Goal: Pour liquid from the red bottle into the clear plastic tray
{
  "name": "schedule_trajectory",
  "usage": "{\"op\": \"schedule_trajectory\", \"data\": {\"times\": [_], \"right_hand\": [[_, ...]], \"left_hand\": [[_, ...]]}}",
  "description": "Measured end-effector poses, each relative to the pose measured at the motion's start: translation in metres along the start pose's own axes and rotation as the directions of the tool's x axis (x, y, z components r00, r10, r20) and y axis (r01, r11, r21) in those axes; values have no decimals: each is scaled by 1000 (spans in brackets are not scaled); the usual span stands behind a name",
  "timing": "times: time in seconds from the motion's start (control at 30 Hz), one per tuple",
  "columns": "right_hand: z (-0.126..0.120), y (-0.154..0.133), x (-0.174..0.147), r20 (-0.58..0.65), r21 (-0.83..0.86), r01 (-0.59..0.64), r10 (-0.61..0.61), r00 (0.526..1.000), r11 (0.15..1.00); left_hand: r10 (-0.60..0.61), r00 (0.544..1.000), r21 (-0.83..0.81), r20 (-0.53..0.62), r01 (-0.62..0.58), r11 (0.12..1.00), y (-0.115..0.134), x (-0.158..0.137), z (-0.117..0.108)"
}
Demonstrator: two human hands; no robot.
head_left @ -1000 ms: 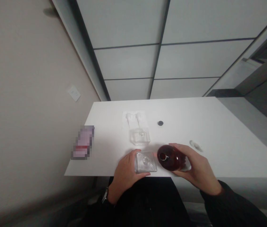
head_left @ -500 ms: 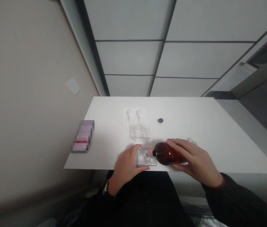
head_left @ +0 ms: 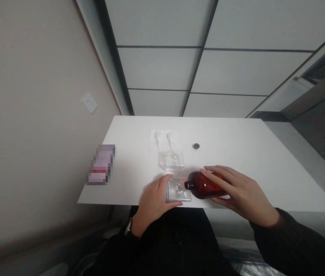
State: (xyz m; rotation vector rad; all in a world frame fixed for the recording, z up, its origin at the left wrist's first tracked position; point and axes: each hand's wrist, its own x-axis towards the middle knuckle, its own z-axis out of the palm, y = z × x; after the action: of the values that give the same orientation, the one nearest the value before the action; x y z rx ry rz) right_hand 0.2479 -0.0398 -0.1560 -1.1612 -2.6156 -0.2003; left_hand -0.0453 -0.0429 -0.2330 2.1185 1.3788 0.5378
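Table [head_left: 251,153]: one, white, filling the middle band of the frame from centre left to the right edge.
Right hand [head_left: 241,191]: lower right of centre, fingers spread and curled over the dark red bottle, gripping it from above and behind.
Left hand [head_left: 153,199]: lower centre, fingers and thumb wrapped round the left side of the near clear bottle, holding it upright on the table edge; a watch [head_left: 128,227] sits at the wrist.
Dark red bottle [head_left: 202,185]: one, lying tipped almost flat, its open neck pointing left and meeting the mouth of the near clear bottle.
Clear square bottles: two; the near clear bottle [head_left: 179,190] in the left hand, the far clear bottle [head_left: 171,161] standing just behind it, free of both hands.
Blurred box [head_left: 101,164]: one, at the table's left edge, centre left of frame; its print is pixelated, nothing readable.
Pump heads [head_left: 163,138]: two, white, on a clear sheet behind the far bottle.
Black cap [head_left: 196,146]: one, small and round, alone on the table above centre.
Writing: none legible anywhere.
Change from a second ago: the red bottle was steeper, mouth facing the camera and well right of the clear bottle; now it is tipped further over and its neck has reached that bottle's mouth. The left hand's grip is unchanged.
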Motion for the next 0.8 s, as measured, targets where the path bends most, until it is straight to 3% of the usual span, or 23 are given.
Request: {"op": "schedule_trajectory", "data": {"times": [0.8], "right_hand": [[-8,-3,11,7,-28,35,-35,999,999]], "left_hand": [[-8,1000,-29,18,9,1000,2,2,-3]]}}
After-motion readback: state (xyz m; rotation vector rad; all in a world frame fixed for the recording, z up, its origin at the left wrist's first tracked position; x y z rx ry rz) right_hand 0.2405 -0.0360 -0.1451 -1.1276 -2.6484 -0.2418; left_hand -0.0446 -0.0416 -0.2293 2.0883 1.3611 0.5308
